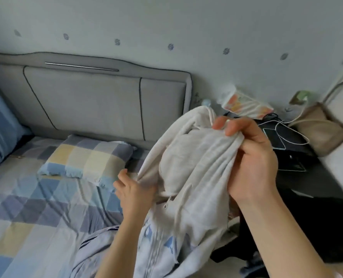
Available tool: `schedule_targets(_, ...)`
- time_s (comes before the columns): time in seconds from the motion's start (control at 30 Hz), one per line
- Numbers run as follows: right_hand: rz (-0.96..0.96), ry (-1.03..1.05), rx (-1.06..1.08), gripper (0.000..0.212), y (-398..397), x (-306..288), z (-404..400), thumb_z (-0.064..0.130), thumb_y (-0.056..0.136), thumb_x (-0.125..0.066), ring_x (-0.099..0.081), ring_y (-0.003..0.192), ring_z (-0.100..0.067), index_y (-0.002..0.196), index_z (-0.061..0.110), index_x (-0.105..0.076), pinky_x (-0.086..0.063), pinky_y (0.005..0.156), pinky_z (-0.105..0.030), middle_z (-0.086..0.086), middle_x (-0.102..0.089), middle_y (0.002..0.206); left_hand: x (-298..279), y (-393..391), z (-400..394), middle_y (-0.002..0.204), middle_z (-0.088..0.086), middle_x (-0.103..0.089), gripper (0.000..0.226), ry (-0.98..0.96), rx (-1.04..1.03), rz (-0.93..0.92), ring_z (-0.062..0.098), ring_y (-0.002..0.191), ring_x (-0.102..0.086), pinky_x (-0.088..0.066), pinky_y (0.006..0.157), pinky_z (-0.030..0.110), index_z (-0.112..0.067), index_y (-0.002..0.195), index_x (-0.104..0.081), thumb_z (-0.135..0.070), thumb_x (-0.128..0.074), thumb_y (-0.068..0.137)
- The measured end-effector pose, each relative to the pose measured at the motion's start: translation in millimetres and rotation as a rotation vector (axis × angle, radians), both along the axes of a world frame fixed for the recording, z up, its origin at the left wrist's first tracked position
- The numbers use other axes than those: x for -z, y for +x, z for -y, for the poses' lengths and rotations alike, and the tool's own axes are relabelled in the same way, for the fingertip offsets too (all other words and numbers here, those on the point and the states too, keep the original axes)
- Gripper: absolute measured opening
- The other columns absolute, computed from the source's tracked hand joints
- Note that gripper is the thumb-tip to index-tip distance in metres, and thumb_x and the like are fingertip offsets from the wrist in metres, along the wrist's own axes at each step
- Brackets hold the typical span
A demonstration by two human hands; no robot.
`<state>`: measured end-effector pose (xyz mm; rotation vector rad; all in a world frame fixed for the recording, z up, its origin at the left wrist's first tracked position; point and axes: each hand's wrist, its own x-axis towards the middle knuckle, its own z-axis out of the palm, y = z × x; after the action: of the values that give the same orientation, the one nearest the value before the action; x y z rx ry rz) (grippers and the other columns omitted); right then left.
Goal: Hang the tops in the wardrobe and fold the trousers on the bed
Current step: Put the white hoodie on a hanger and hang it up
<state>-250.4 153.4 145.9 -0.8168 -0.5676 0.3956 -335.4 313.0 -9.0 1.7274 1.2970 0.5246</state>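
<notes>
I hold a cream hooded top (188,169) with drawstrings and a zip above the bed (26,207). My right hand (252,159) grips a bunch of its fabric at the upper right, near the hood. Lower down, my left hand (134,191) pinches the fabric at the top's left edge. The garment hangs between both hands and drapes down over a pale blue-and-white garment (158,243) lying on the bed's near corner. No wardrobe is in view.
A checked pillow (88,159) lies against the grey padded headboard (90,101). To the right, a dark bedside surface (291,155) carries white cables, a beige bag (321,129) and a printed packet (244,105). Dark clothing (315,223) lies at the lower right.
</notes>
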Motion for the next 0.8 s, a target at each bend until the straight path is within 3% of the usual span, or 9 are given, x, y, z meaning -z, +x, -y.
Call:
schedule_targets(0.1, 0.022, 0.084, 0.077, 0.027, 10.9, -18.8, 55.3, -0.004, 0.066, -0.041, -0.059, 0.096, -0.024, 0.061, 0.014, -0.059, -0.043, 0.1, -0.042, -0.004, -0.063, 0.084, -5.0, 4.3, 17.3, 0.126, 0.018, -0.045, 0.05, -0.042, 0.129, -0.212, 0.039, 0.113, -0.044, -0.04, 0.094, 0.041, -0.014, 0.121, -0.048, -0.038, -0.07, 0.083)
schedule_targets(0.2, 0.057, 0.054, 0.227, 0.031, 18.7, -24.2, 123.5, -0.005, 0.068, -0.04, -0.061, 0.094, -0.021, 0.059, 0.016, -0.06, -0.048, 0.094, -0.036, -0.002, -0.064, 0.084, -33.4, 10.2, 46.9, 0.107, 0.021, -0.064, 0.03, -0.315, 0.187, 0.008, 0.029, 0.081, -0.059, -0.054, 0.078, 0.04, 0.002, 0.116, -0.059, -0.019, -0.061, 0.095)
schedule_targets(0.3, 0.097, -0.063, 0.398, 0.047, 22.2, -25.8, 202.4, -0.016, 0.074, -0.033, -0.062, 0.09, -0.018, 0.057, 0.018, -0.061, -0.049, 0.087, -0.029, -0.001, -0.065, 0.082, -79.2, 16.3, 90.8, 0.074, 0.01, -0.055, 0.005, -0.293, 0.156, 0.148, 0.023, 0.061, -0.051, -0.049, 0.068, 0.037, -0.005, 0.096, -0.058, -0.009, -0.054, 0.096)
schedule_targets(0.4, 0.097, -0.173, 0.501, 0.054, 24.8, -24.2, 271.4, -0.024, 0.071, -0.031, -0.062, 0.085, -0.014, 0.052, 0.018, -0.058, -0.047, 0.081, -0.022, 0.0, -0.065, 0.078, -121.0, 23.8, 141.0, 0.06, 0.009, -0.044, 0.021, -0.189, 0.176, 0.211, 0.022, 0.053, -0.038, -0.035, 0.055, 0.029, -0.005, 0.074, -0.053, -0.013, -0.052, 0.093)
schedule_targets(0.5, 0.166, -0.356, 0.582, 0.052, 24.0, -23.6, 332.6, -0.027, 0.062, -0.031, -0.053, 0.08, -0.02, 0.048, 0.018, -0.053, -0.036, 0.066, -0.026, 0.001, -0.063, 0.075, -151.2, 32.3, 206.9, 0.067, 0.009, -0.044, 0.016, -0.071, 0.312, 0.237, 0.019, 0.063, -0.037, -0.029, 0.056, 0.029, -0.002, 0.075, -0.053, -0.008, -0.051, 0.09)
schedule_targets(0.6, 0.194, -0.516, 0.615, 0.041, 20.8, -29.1, 404.4, -0.018, 0.059, -0.033, -0.041, 0.078, -0.023, 0.049, 0.017, -0.052, -0.026, 0.06, -0.028, -0.001, -0.061, 0.074, -174.7, 34.9, 284.6, 0.067, 0.008, -0.05, 0.015, -0.113, 0.469, 0.315, 0.018, 0.057, -0.04, -0.032, 0.052, 0.026, -0.002, 0.074, -0.055, -0.004, -0.053, 0.089)
schedule_targets(0.67, 0.178, -0.623, 0.594, 0.024, 18.7, -32.8, 448.8, -0.003, 0.062, -0.042, -0.042, 0.078, -0.021, 0.06, 0.016, -0.057, -0.03, 0.062, -0.027, -0.005, -0.056, 0.073, -187.5, 33.5, 326.2, 0.069, 0.007, -0.06, 0.01, -0.213, 0.555, 0.392, 0.02, 0.061, -0.054, -0.042, 0.055, 0.026, -0.006, 0.078, -0.061, -0.003, -0.058, 0.086)
schedule_targets(0.73, 0.172, -0.868, 0.586, 0.013, 13.2, -36.2, 486.3, 0.013, 0.077, -0.06, -0.045, 0.08, -0.019, 0.087, 0.021, -0.06, -0.031, 0.064, -0.026, -0.006, -0.052, 0.08, -196.2, 30.5, 361.4, 0.074, 0.009, -0.065, 0.009, -0.289, 0.657, 0.457, 0.024, 0.07, -0.061, -0.047, 0.064, 0.03, -0.006, 0.084, -0.065, -0.009, -0.065, 0.075)
schedule_targets(0.8, 0.176, -1.224, 0.491, 0.034, 8.3, -32.5, 519.2, 0.031, 0.089, -0.064, -0.048, 0.085, -0.014, 0.117, 0.029, -0.045, -0.034, 0.067, -0.021, -0.002, -0.045, 0.099, -200.2, 31.4, 395.2, 0.077, 0.012, -0.064, 0.029, -0.342, 0.79, 0.493, 0.024, 0.075, -0.061, -0.045, 0.068, 0.033, -0.001, 0.086, -0.066, -0.013, -0.06, 0.06)
